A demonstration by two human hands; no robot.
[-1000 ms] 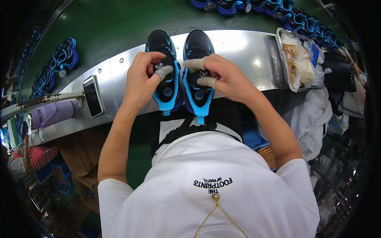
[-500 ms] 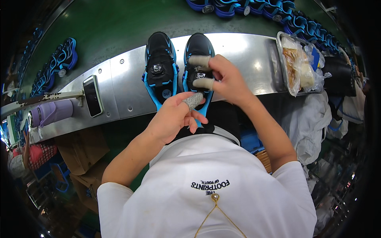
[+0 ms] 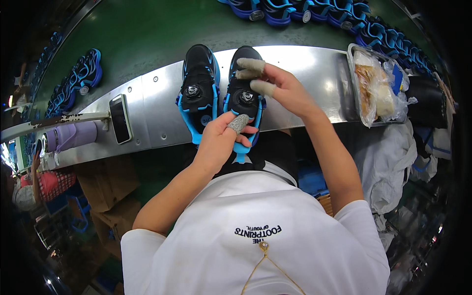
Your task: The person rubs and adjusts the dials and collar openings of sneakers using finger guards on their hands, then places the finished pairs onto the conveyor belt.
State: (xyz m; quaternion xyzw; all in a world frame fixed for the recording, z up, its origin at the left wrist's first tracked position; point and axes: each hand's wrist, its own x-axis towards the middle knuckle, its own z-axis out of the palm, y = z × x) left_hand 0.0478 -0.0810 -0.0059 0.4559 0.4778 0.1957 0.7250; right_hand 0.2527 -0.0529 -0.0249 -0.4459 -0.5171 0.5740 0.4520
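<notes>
Two black shoes with bright blue trim stand side by side on a steel bench, toes pointing away from me. My left hand pinches the blue heel tab of the right shoe at the bench's near edge, a taped fingertip on top. My right hand, fingers wrapped in tape, rests on the outer side of the same shoe near its round dial. The left shoe stands untouched beside it.
A phone lies on the bench to the left, with a purple bottle beyond it. A metal tray with plastic bags sits at the right. More blue shoes line the green belt behind. White cloth hangs at the right.
A second ago each hand held one shoe. My left hand let go of the left shoe, dropped back toward me, then came to the right shoe's heel.
</notes>
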